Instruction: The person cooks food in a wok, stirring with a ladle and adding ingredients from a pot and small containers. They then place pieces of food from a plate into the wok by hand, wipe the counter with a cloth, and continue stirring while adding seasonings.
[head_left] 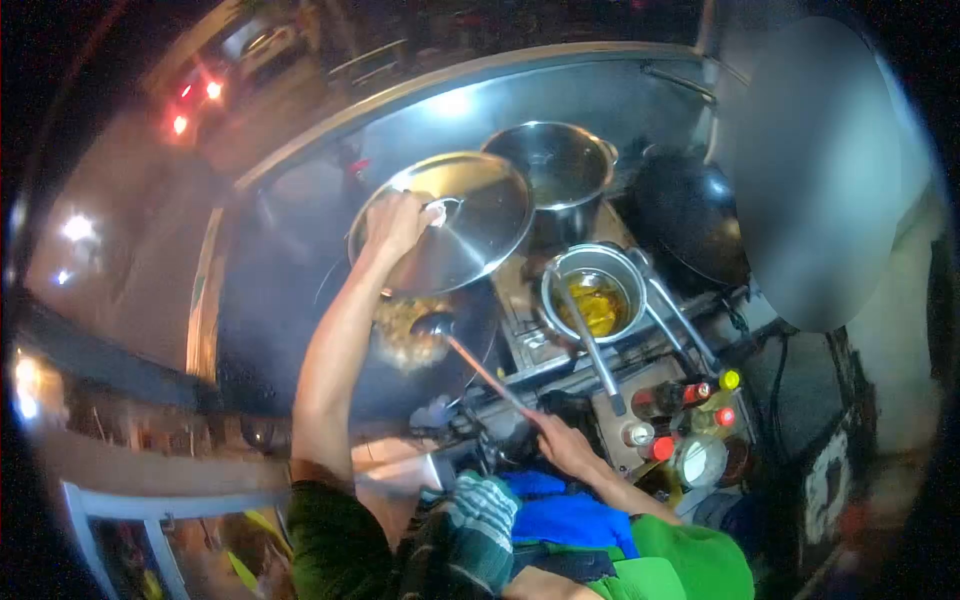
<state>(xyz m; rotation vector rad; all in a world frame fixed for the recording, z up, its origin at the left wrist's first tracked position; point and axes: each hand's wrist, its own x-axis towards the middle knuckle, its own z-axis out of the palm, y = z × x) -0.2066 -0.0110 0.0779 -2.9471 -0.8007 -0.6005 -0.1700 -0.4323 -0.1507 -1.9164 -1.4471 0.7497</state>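
My left hand (397,222) grips the handle of a large round metal lid (470,245), which is tilted above the dark wok (300,330). In my right hand (565,443) is the long handle of a ladle (490,378). Its dark bowl rests among pale, chunky food (403,338) in the wok, below the lid's near edge. Part of the wok and perhaps some of the food are hidden behind the lid and my left forearm.
A tall metal pot (555,165) stands behind the lid. Right of the wok, a smaller pot (640,285) holds yellowish liquid, with long-handled tools across it. Several bottles (660,400) stand near my right arm. A second dark wok (690,215) is at the back right.
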